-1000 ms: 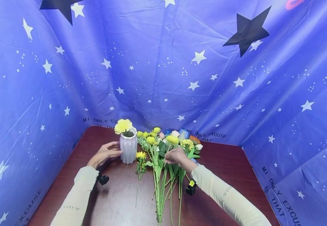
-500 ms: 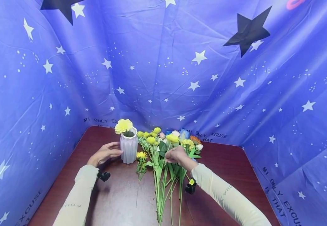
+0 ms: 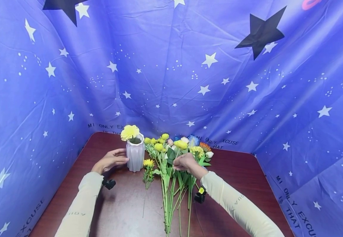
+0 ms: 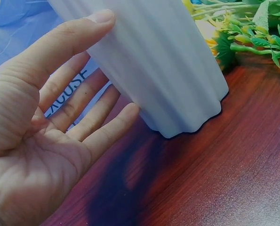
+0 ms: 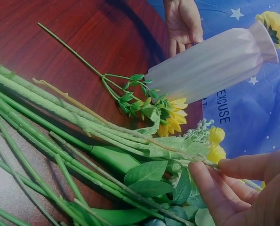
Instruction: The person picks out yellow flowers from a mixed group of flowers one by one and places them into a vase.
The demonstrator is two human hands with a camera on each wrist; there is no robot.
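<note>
A pale, fluted vase stands upright on the table, one yellow carnation in its mouth. My left hand touches the vase's left side, thumb on the near face and fingers fairly straight, as the left wrist view shows. Over a spread of artificial flowers, my right hand pinches a thin flower stem between thumb and fingertips. Just above that hand is a yellow flower head; the stem seems to lead to it. Part of the stem is hidden by the fingers.
A short yellow sunflower sprig lies between the vase and the bunch. Long green stems point toward the table's front edge. Blue and orange blooms lie behind the right hand. A blue star-printed curtain surrounds the table.
</note>
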